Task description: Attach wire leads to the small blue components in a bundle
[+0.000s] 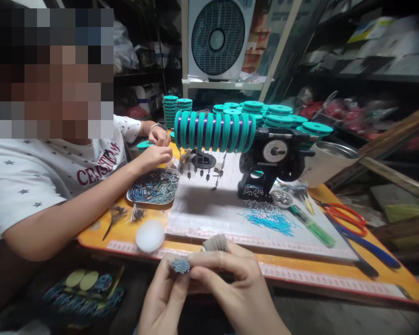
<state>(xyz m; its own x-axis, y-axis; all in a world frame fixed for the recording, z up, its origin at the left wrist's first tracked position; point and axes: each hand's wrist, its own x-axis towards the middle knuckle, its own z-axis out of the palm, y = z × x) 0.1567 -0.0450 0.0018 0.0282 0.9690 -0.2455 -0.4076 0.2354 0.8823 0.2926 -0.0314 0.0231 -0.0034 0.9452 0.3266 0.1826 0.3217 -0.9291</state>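
At the near edge of the table, my left hand (165, 295) is closed in a pinch around a small bundle of thin blue-grey pieces (180, 266), seen end-on. My right hand (235, 277) is closed too, its thumb and forefinger pressed against the bundle's right side. A grey cloth cover (214, 243) wraps a finger of the right hand. Just beyond the hands lies a round whitish translucent lid or dish (150, 236). What my curled fingers hold underneath is hidden.
A black winding machine (272, 153) carries a row of teal spools (214, 131) with hanging weights. A metal tray (153, 202) holds small parts. Blue wire pieces (270, 221), orange-handled scissors (347, 216) and blue-handled pliers (370, 246) lie right. A co-worker's arm (101, 204) reaches across the left.
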